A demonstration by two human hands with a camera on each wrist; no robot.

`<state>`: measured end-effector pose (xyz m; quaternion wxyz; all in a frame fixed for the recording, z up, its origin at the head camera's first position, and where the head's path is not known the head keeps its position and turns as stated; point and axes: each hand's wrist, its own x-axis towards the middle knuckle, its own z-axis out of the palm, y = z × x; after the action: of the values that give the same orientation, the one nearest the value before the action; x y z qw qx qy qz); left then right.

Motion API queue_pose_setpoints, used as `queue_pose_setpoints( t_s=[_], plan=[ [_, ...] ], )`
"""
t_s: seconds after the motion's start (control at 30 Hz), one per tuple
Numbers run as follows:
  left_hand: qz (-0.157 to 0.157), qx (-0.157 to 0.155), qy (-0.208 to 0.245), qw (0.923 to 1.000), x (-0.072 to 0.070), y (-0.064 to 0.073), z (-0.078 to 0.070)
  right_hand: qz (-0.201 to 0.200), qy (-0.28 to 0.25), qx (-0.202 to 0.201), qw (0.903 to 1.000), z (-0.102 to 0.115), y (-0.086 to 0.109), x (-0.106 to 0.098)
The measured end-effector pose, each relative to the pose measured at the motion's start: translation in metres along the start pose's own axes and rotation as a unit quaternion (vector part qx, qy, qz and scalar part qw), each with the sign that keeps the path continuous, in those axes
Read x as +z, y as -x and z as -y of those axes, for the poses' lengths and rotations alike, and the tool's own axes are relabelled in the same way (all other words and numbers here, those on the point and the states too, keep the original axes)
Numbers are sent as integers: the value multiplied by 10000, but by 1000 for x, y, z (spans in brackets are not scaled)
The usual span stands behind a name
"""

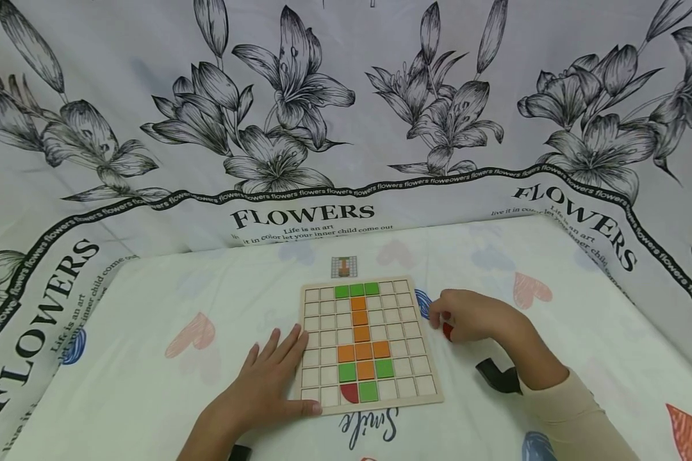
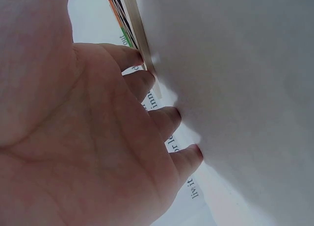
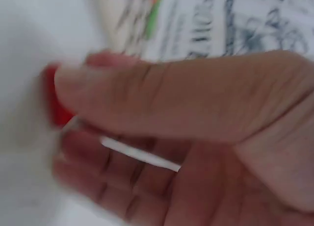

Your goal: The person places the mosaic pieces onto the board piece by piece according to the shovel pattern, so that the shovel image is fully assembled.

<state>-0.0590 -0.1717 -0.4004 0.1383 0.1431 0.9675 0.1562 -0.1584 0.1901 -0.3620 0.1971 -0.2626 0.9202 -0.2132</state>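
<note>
A square wooden grid board (image 1: pixel 400 367) lies on the table, with green, orange and red pieces set in its middle columns. My left hand (image 1: pixel 271 381) is spread flat at the board's left side, fingertips and thumb touching its edge; the left wrist view shows the palm (image 2: pixel 93 123) and fingers beside that edge. Just right of the board, my right hand (image 1: pixel 473 315) pinches a red piece (image 3: pixel 60 96) between thumb and fingers. In the board's bottom row a red quarter-round piece (image 1: pixel 350 392) sits left of a green square (image 1: pixel 368 391).
Behind the board lies a small pattern card (image 1: pixel 343 267) showing a similar grid. A white cloth (image 1: pixel 242 282) with hearts covers the table. Flower-printed fabric (image 1: pixel 380 96) hangs at the back. A black strap (image 1: pixel 498 376) is at the right wrist.
</note>
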Motion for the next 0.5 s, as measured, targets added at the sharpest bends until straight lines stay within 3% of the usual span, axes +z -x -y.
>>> queue_pose_setpoints(
  t_s=[0.2,0.4,0.5],
  plan=[
    [-19,14,10,10000,0,0,0,33,-75,180,9998,-12,0,-3],
    [26,-25,5,10000,-1,0,-1,278,108,1254,9917,-15,7,-4],
    [28,-40,-12,10000,-2,0,-2,364,113,1248,9914,-18,9,-7]
  ],
)
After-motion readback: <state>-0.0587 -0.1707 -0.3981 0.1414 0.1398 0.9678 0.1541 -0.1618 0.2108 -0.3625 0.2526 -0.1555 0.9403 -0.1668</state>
